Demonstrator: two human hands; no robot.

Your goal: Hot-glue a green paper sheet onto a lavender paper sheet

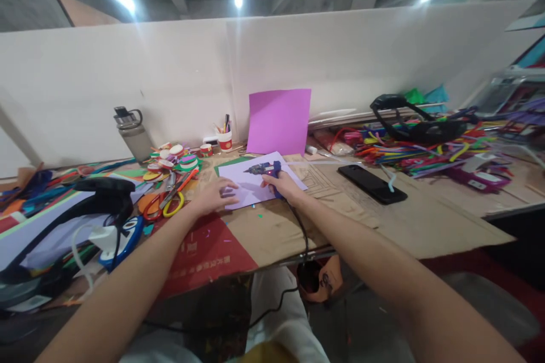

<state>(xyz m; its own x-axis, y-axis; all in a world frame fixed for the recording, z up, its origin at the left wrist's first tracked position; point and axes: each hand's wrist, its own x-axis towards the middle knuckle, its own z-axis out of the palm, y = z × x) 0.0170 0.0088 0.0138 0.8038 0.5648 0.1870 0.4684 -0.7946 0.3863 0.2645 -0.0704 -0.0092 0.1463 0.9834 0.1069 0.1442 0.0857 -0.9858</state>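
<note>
My right hand (pixel 284 186) is wrapped round the handle of a dark blue hot glue gun (pixel 266 168), whose nozzle points left. Beneath the gun lies a sheet of light purple paper (pixel 242 195) on the cardboard-covered table. My left hand (pixel 216 195) rests at the paper's left edge with fingers apart and slightly curved, and I see nothing held in it. A black cord (pixel 304 232) runs down from the gun past the table's front edge. Part of a green sheet (pixel 223 168) shows under the purple paper.
Scissors (pixel 173 204) and several ribbon rolls (pixel 174 156) lie left, near a grey bottle (pixel 135 139). A magenta sheet (pixel 279 121) leans against the white partition (pixel 183 68). A black phone (pixel 372 183) and colourful pipe cleaners (pixel 395 153) lie right. A cup of pens (pixel 225 140) stands behind.
</note>
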